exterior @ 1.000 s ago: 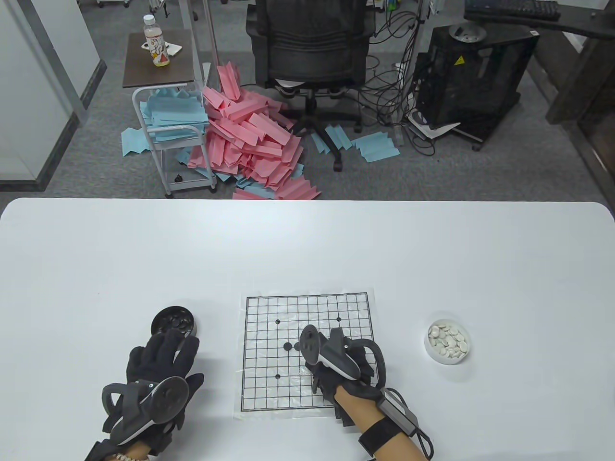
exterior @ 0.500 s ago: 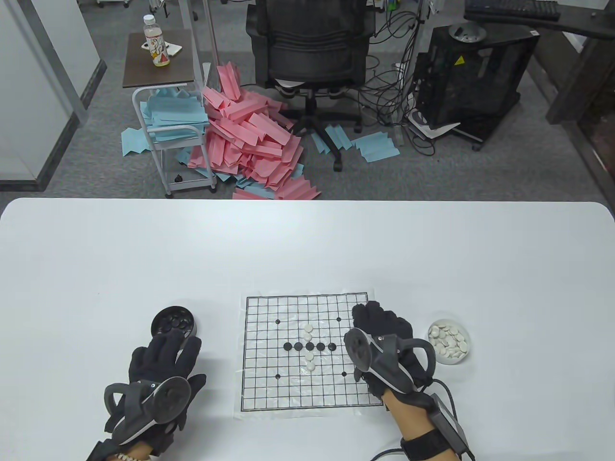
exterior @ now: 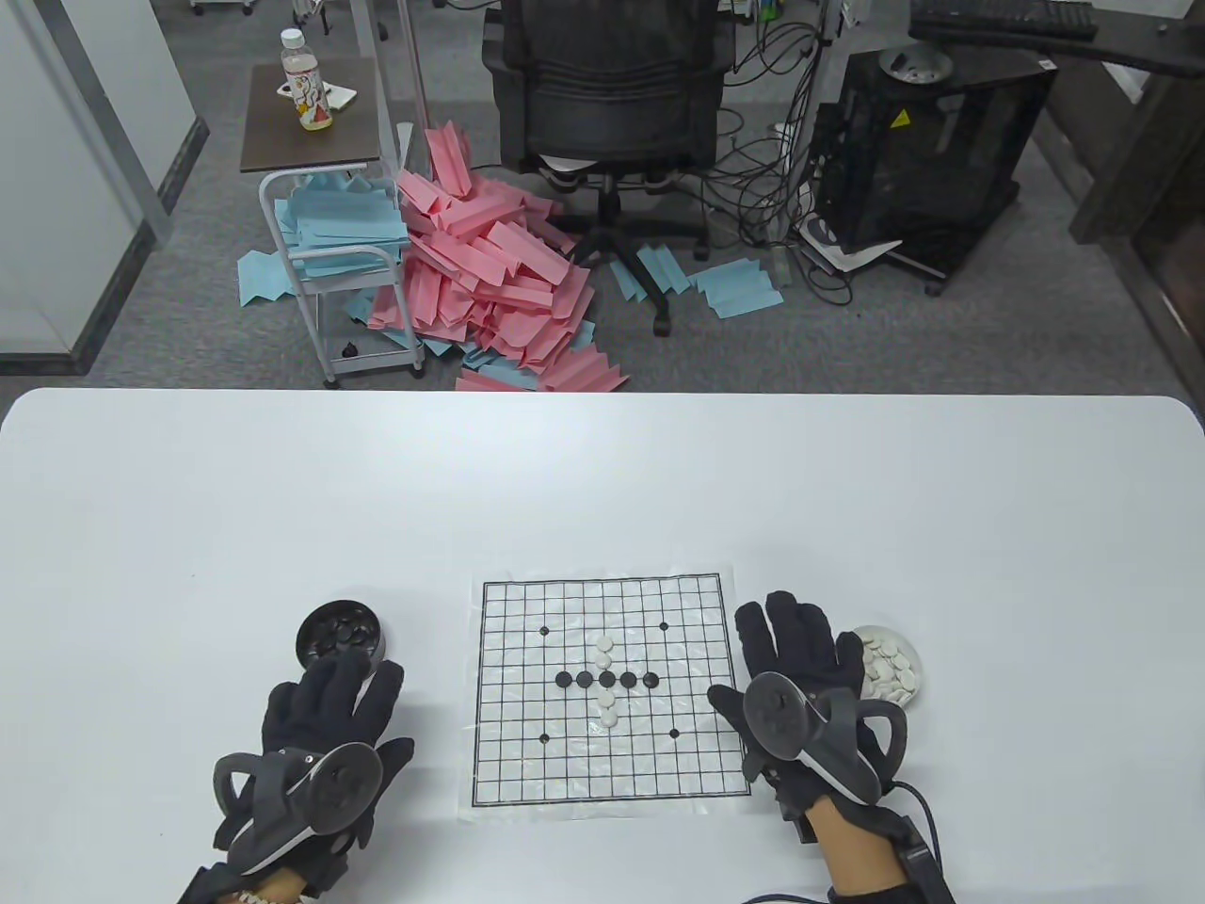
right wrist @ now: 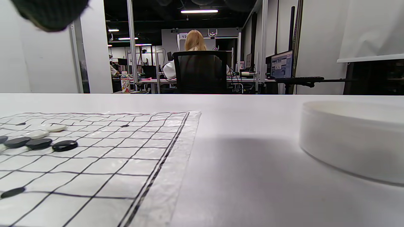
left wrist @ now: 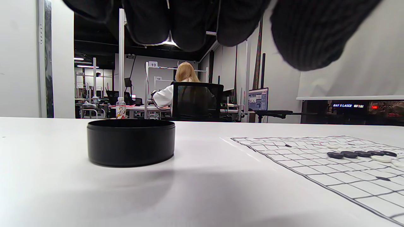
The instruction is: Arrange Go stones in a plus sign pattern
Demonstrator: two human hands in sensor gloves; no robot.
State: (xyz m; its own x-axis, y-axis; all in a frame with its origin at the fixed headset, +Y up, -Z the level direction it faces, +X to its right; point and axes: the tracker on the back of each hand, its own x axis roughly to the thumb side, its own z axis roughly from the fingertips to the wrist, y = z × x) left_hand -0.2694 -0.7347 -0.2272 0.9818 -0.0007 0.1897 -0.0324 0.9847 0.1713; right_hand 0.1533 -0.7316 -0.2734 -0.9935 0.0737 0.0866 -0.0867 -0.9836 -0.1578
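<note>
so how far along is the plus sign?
It looks done: a row of black stones crosses a column of white stones mid-board. Nothing is in hand. The left hand lies flat near the black bowl, and the right hand lies flat beside the white bowl, off the board. Nothing obvious is left.

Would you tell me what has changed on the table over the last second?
The right hand left the board, moving right to rest beside the white bowl, uncovering the plus of stones. The left hand and black bowl stayed put.
</note>
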